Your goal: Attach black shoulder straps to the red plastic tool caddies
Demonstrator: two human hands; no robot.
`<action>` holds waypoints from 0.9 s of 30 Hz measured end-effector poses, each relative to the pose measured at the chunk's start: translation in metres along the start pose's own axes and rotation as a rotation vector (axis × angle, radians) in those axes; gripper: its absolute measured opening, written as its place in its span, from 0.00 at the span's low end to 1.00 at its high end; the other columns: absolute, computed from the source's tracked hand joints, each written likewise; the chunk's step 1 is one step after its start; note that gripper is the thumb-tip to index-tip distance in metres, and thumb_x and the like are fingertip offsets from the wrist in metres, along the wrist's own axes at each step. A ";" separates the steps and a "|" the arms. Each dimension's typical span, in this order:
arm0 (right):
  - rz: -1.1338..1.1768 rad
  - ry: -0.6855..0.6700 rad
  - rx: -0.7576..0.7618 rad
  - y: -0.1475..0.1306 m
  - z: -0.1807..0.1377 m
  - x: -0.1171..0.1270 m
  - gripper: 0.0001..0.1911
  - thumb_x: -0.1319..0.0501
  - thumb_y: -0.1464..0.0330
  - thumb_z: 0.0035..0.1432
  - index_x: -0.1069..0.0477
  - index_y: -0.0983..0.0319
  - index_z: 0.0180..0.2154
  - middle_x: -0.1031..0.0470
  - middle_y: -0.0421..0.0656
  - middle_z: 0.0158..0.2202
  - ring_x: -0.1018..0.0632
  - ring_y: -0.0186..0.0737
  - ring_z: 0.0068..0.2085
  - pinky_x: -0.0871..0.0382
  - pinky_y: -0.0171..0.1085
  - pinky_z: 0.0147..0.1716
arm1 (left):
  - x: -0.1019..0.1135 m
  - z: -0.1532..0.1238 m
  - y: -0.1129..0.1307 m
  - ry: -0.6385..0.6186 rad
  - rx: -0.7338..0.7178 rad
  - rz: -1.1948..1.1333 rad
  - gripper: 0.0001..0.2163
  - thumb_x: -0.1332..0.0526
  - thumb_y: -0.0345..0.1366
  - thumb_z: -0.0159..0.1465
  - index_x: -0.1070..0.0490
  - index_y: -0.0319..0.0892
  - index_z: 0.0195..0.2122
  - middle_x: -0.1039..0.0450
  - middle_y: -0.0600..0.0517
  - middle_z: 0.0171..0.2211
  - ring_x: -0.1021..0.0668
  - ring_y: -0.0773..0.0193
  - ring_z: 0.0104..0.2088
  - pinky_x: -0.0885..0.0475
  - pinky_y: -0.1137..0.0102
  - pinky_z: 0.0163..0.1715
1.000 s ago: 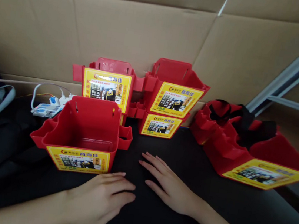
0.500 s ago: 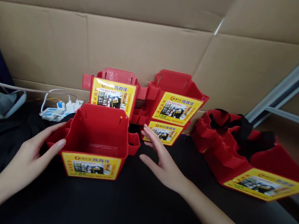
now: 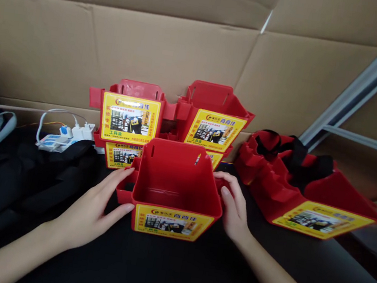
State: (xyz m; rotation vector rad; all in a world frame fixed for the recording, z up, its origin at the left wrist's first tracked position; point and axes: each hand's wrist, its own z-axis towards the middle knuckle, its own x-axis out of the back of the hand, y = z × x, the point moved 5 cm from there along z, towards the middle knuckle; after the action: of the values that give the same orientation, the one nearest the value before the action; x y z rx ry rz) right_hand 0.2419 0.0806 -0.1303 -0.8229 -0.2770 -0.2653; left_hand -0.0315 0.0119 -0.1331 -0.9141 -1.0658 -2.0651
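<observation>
A red plastic tool box (image 3: 175,170) with a yellow printed label on its front stands upright on the black surface before me, its inside bare. My left hand (image 3: 90,214) holds its left side pocket, thumb near the front corner and fingers along the pocket's outer side. Curled round the right side pocket is my right hand (image 3: 235,210), its fingertips partly hidden. Close behind stand two stacks of the same boxes: the left stack's upper box (image 3: 129,121) and the right stack's upper box (image 3: 213,128) show their labels, while the lower ones are partly covered.
To the right sits another red tool box (image 3: 273,192) with black straps over it. A power strip (image 3: 61,141) with white plugs and cables lies at the left, beside black cloth (image 3: 25,188). Cardboard (image 3: 173,54) lines the back; a metal frame (image 3: 368,78) slants at the right.
The front tool box has moved to the right, with my left hand on it. My right hand has gone from apart beside the box to gripping its right side.
</observation>
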 end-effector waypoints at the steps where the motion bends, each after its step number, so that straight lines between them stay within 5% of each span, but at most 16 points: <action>1: 0.005 0.009 -0.002 0.001 0.000 0.000 0.14 0.54 0.61 0.61 0.38 0.58 0.44 0.33 0.45 0.42 0.30 0.43 0.44 0.35 0.40 0.44 | -0.002 0.001 0.000 -0.001 0.002 -0.010 0.27 0.47 0.44 0.62 0.55 0.47 0.61 0.48 0.49 0.61 0.40 0.56 0.59 0.40 0.57 0.57; 10: 0.029 0.062 0.034 0.001 0.000 -0.001 0.12 0.53 0.62 0.60 0.36 0.58 0.39 0.34 0.44 0.39 0.31 0.42 0.43 0.37 0.40 0.44 | -0.011 -0.017 -0.008 -0.058 0.045 -0.019 0.33 0.48 0.42 0.63 0.70 0.47 0.63 0.55 0.49 0.63 0.44 0.57 0.61 0.43 0.60 0.58; 27: 0.055 0.137 0.061 0.003 -0.001 -0.004 0.12 0.52 0.61 0.59 0.34 0.59 0.36 0.33 0.43 0.35 0.30 0.40 0.38 0.36 0.39 0.39 | -0.009 -0.017 -0.001 -0.007 -0.022 -0.019 0.33 0.48 0.36 0.62 0.68 0.46 0.63 0.53 0.48 0.62 0.42 0.58 0.60 0.38 0.61 0.56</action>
State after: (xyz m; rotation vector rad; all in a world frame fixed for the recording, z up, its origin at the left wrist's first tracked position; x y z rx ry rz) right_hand 0.2392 0.0824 -0.1347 -0.7469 -0.1333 -0.2595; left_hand -0.0317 -0.0002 -0.1482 -0.9257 -1.0616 -2.0946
